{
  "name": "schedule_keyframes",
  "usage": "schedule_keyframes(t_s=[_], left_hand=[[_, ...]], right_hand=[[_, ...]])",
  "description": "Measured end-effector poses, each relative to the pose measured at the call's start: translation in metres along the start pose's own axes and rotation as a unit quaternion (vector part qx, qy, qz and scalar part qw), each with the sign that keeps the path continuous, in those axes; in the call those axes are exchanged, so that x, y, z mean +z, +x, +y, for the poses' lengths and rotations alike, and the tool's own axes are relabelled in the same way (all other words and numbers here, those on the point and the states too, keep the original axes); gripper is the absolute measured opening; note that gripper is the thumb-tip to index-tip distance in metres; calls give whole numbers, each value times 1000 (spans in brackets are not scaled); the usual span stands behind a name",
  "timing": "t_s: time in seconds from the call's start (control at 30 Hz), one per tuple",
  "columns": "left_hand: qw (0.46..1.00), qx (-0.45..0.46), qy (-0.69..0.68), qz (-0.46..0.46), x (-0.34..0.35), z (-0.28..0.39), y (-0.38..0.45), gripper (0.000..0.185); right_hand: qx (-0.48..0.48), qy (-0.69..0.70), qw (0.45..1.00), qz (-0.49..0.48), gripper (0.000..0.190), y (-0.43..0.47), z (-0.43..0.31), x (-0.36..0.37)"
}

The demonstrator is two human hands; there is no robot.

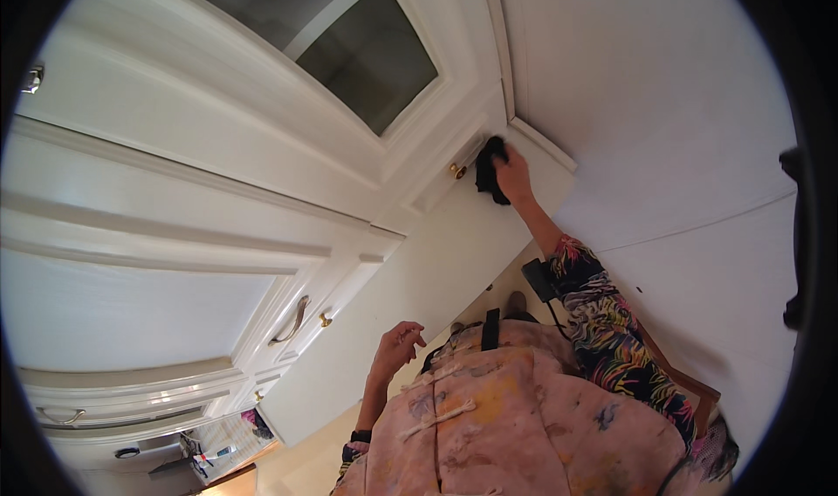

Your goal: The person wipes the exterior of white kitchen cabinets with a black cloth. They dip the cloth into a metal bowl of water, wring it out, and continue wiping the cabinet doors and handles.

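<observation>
My right hand [512, 172] holds a bunched black cloth [492, 172] against the white ledge, at the foot of the cabinet's upper part. Just left of the cloth, a small brass knob [457, 171] sits on a little drawer front. My left hand [398, 345] hangs in the air in front of the ledge [366, 300], fingers loosely bent and apart, with nothing in it. The white cabinet door [150, 300] with a curved metal handle [299, 319] and a second brass knob [325, 320] are to its left.
A glass-paned cabinet door [376, 57] is above. A white wall [674, 136] stands close on the right, with a brown wooden piece [704, 394] near my right elbow. At the lower left, a surface [229, 440] holds several small items.
</observation>
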State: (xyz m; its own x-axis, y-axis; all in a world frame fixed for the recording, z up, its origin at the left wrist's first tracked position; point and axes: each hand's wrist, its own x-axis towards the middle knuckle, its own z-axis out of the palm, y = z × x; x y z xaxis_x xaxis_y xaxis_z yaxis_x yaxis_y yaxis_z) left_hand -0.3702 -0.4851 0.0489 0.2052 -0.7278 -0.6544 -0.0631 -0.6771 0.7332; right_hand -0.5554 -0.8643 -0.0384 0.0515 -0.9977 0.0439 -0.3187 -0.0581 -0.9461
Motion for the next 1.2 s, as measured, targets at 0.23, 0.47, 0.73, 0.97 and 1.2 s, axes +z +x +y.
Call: schedule_keyframes(t_s=[0.23,0.47,0.73,0.97,1.2], left_hand=[[1000,-26,-7,6,-1,-3,-14,24],[1000,-23,19,-5,-2,4,-1,24],[1000,-29,9,-1,0,3,-8,24],[999,-24,18,13,-5,7,-9,24],[1000,-22,1,14,-6,2,-16,24]], right_hand=[[-135,81,984,80,40,-7,-21,24],[-40,-56,986,-152,39,-11,-5,-1],[-64,32,996,60,49,-23,6,45],[-36,182,980,77,43,-23,-14,19],[-85,70,991,75,36,-17,-47,24]])
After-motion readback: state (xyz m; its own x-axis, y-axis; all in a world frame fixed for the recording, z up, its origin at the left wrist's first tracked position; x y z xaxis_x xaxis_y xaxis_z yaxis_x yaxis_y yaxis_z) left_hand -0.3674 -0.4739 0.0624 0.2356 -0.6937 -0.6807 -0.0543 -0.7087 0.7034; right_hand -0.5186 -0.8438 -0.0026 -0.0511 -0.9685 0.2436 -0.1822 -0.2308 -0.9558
